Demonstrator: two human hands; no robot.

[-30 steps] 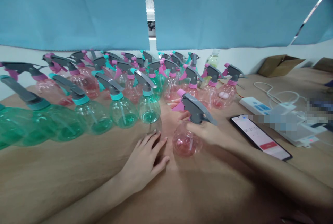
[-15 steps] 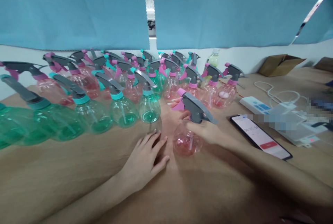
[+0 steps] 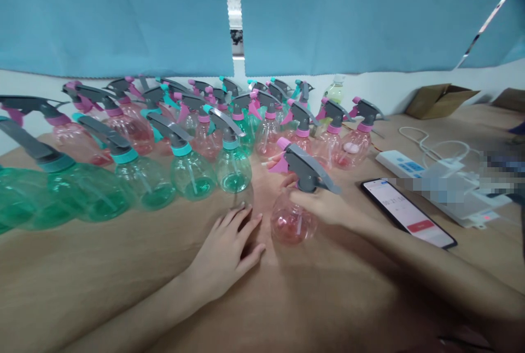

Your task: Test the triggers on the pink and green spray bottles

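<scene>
My right hand (image 3: 318,203) grips a pink spray bottle (image 3: 292,224) from behind, near its neck. The bottle is upright, its grey and pink trigger head tilted toward the left, and a little liquid shows at the bottom. Part of my right hand is hidden behind the bottle and its spray head. My left hand (image 3: 225,249) lies flat on the table, fingers spread, holding nothing. Just beyond it stands a green spray bottle (image 3: 233,170) with a teal collar, apart from the fingertips.
Several green spray bottles (image 3: 192,178) form a front row at left, with pink ones (image 3: 353,145) behind. On the right lie a phone (image 3: 408,213) showing a timer, a white power strip (image 3: 400,164) and cables. A cardboard box (image 3: 438,101) sits at the back.
The view has shifted very slightly. Both hands and the held spray bottle keep practically the same places on the table.
</scene>
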